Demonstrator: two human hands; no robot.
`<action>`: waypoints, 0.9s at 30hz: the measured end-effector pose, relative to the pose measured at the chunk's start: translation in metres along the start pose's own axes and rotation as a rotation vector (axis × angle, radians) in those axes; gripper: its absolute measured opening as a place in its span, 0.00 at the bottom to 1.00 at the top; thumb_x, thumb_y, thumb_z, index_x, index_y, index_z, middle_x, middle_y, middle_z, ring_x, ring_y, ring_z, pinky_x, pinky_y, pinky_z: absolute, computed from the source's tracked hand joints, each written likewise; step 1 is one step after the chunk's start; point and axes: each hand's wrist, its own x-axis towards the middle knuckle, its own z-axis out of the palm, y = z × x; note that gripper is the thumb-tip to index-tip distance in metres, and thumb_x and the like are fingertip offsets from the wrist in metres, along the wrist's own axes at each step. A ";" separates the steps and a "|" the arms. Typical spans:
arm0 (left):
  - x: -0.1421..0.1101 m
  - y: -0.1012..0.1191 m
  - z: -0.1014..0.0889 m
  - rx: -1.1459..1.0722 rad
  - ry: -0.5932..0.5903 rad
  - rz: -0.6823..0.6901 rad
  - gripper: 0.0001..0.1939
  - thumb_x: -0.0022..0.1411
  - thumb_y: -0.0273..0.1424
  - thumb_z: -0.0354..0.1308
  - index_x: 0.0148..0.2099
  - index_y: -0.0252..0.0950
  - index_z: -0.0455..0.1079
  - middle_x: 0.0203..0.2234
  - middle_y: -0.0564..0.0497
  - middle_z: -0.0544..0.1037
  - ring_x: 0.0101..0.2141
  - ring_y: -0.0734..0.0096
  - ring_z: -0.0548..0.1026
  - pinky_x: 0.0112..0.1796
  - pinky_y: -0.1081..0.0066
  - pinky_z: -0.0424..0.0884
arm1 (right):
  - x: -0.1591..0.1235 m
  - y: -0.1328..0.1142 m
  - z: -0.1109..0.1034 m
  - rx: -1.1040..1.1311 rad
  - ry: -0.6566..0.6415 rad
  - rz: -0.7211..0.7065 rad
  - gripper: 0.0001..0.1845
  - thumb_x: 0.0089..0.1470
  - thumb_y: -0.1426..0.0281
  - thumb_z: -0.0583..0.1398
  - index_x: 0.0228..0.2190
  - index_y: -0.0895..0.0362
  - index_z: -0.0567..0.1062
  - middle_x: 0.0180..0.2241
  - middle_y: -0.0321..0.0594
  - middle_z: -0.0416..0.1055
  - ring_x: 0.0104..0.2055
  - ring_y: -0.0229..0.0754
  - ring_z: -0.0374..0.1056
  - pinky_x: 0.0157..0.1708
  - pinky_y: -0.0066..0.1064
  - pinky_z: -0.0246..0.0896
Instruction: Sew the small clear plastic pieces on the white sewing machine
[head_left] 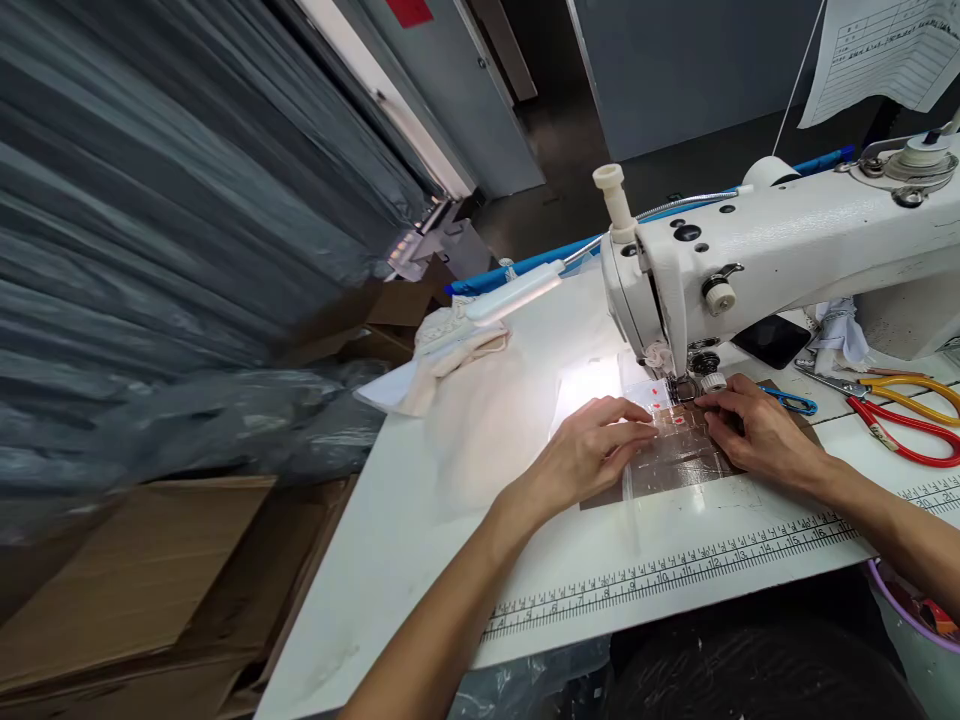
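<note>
Cloth with red marks (654, 393) at presser foot of sewing machine (787, 245), above brown plate (679, 462) on white bench (375, 560). Left hand (589, 450): fingers slightly parted, loosely bent, tips at cloth's near edge; whether anything pinched, cannot tell. Right hand (757, 430): index finger reaching beside presser foot, thumb apart from it, gap between; hold on cloth cannot be told. Lit lamp (517, 293) left of machine head. Red-handled scissors (904, 435), yellow-handled scissors (911, 385), dark phone (772, 341) right of hands. Printed ruler (675, 572) along bench's near edge.
</note>
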 end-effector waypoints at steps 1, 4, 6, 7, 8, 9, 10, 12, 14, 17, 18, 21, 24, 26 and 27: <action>0.004 -0.003 0.004 -0.045 -0.031 0.019 0.12 0.71 0.31 0.51 0.45 0.38 0.76 0.39 0.47 0.79 0.39 0.68 0.76 0.40 0.66 0.74 | 0.000 0.000 0.000 0.008 0.000 -0.004 0.13 0.59 0.70 0.55 0.41 0.55 0.78 0.38 0.43 0.71 0.35 0.42 0.68 0.38 0.38 0.67; 0.011 -0.011 0.017 -0.123 -0.096 -0.013 0.10 0.69 0.35 0.55 0.44 0.40 0.78 0.39 0.48 0.79 0.39 0.68 0.77 0.41 0.65 0.75 | 0.001 -0.001 -0.002 0.028 -0.008 -0.021 0.13 0.60 0.71 0.55 0.40 0.55 0.79 0.38 0.43 0.72 0.36 0.42 0.69 0.40 0.38 0.67; 0.011 -0.015 0.021 -0.134 -0.105 -0.043 0.10 0.68 0.35 0.56 0.43 0.41 0.78 0.38 0.47 0.79 0.39 0.68 0.76 0.42 0.64 0.74 | 0.001 -0.002 -0.004 0.035 -0.023 -0.037 0.13 0.60 0.72 0.54 0.40 0.55 0.78 0.38 0.43 0.72 0.37 0.42 0.69 0.41 0.38 0.67; 0.011 -0.015 0.022 -0.130 -0.101 -0.047 0.10 0.68 0.35 0.56 0.43 0.41 0.79 0.38 0.47 0.78 0.39 0.68 0.76 0.43 0.63 0.74 | 0.001 -0.003 -0.005 0.039 -0.032 -0.045 0.14 0.60 0.72 0.54 0.41 0.55 0.78 0.38 0.43 0.72 0.37 0.43 0.69 0.41 0.38 0.67; 0.010 -0.014 0.021 -0.123 -0.097 -0.043 0.10 0.69 0.35 0.55 0.43 0.41 0.78 0.39 0.47 0.78 0.39 0.67 0.76 0.44 0.62 0.73 | 0.001 -0.005 -0.006 0.046 -0.044 -0.055 0.14 0.60 0.73 0.53 0.41 0.55 0.78 0.38 0.44 0.72 0.38 0.43 0.69 0.41 0.38 0.67; 0.010 -0.013 0.020 -0.116 -0.093 -0.037 0.10 0.69 0.35 0.55 0.43 0.41 0.78 0.39 0.47 0.78 0.40 0.67 0.76 0.45 0.61 0.72 | 0.001 -0.006 -0.007 0.057 -0.061 -0.067 0.14 0.61 0.72 0.53 0.42 0.56 0.78 0.39 0.44 0.72 0.38 0.43 0.69 0.41 0.38 0.67; 0.010 -0.011 0.019 -0.113 -0.092 -0.032 0.11 0.69 0.34 0.54 0.43 0.41 0.78 0.39 0.47 0.78 0.41 0.67 0.76 0.45 0.60 0.72 | 0.000 -0.008 -0.007 0.069 -0.081 -0.079 0.14 0.61 0.71 0.53 0.42 0.56 0.78 0.39 0.45 0.72 0.39 0.43 0.69 0.42 0.38 0.67; 0.012 -0.005 0.015 -0.121 -0.097 -0.025 0.12 0.70 0.33 0.52 0.42 0.40 0.77 0.40 0.48 0.78 0.41 0.67 0.75 0.46 0.60 0.70 | -0.001 -0.013 -0.006 0.083 -0.138 -0.095 0.14 0.61 0.68 0.55 0.43 0.57 0.77 0.41 0.46 0.72 0.41 0.44 0.70 0.44 0.40 0.67; 0.014 0.001 0.012 -0.141 -0.107 -0.022 0.12 0.71 0.32 0.49 0.43 0.39 0.75 0.39 0.48 0.78 0.41 0.67 0.75 0.46 0.61 0.70 | -0.001 -0.018 -0.004 0.071 -0.198 -0.099 0.12 0.59 0.65 0.58 0.42 0.56 0.77 0.42 0.47 0.72 0.43 0.46 0.70 0.45 0.41 0.66; 0.016 0.007 0.011 -0.177 -0.121 -0.034 0.13 0.71 0.30 0.46 0.43 0.37 0.73 0.37 0.49 0.78 0.40 0.67 0.75 0.45 0.61 0.70 | 0.000 -0.024 -0.001 0.035 -0.245 -0.080 0.07 0.58 0.66 0.60 0.35 0.56 0.76 0.39 0.45 0.74 0.41 0.46 0.70 0.41 0.40 0.65; 0.015 0.008 0.011 -0.190 -0.122 -0.047 0.13 0.71 0.30 0.46 0.43 0.37 0.73 0.36 0.49 0.78 0.39 0.67 0.75 0.44 0.61 0.70 | 0.000 -0.025 -0.001 0.046 -0.249 -0.067 0.05 0.58 0.67 0.59 0.33 0.55 0.75 0.36 0.44 0.74 0.38 0.45 0.70 0.38 0.38 0.65; 0.011 0.007 0.010 -0.241 -0.094 -0.170 0.12 0.69 0.33 0.48 0.41 0.38 0.73 0.32 0.50 0.78 0.35 0.69 0.74 0.41 0.63 0.71 | -0.001 -0.026 -0.004 0.186 -0.290 -0.014 0.07 0.58 0.69 0.56 0.29 0.55 0.71 0.28 0.38 0.73 0.28 0.38 0.66 0.30 0.32 0.61; 0.005 0.005 0.001 -0.390 -0.044 -0.395 0.13 0.66 0.39 0.54 0.36 0.37 0.74 0.28 0.50 0.78 0.30 0.70 0.74 0.34 0.69 0.70 | -0.002 -0.028 -0.007 0.358 -0.367 0.060 0.09 0.60 0.67 0.54 0.28 0.55 0.69 0.21 0.34 0.70 0.23 0.36 0.63 0.25 0.30 0.57; 0.004 0.004 -0.007 -0.506 -0.019 -0.491 0.16 0.65 0.43 0.55 0.32 0.36 0.72 0.25 0.50 0.77 0.28 0.72 0.73 0.30 0.72 0.69 | 0.000 -0.032 -0.008 0.441 -0.418 0.119 0.10 0.61 0.66 0.53 0.28 0.54 0.66 0.20 0.34 0.71 0.22 0.36 0.65 0.24 0.29 0.58; 0.006 0.004 -0.012 -0.540 -0.017 -0.516 0.19 0.65 0.44 0.54 0.31 0.35 0.71 0.23 0.51 0.75 0.26 0.72 0.72 0.29 0.73 0.68 | 0.003 -0.035 -0.008 0.458 -0.446 0.141 0.11 0.62 0.67 0.52 0.27 0.54 0.65 0.19 0.34 0.71 0.22 0.36 0.66 0.25 0.29 0.58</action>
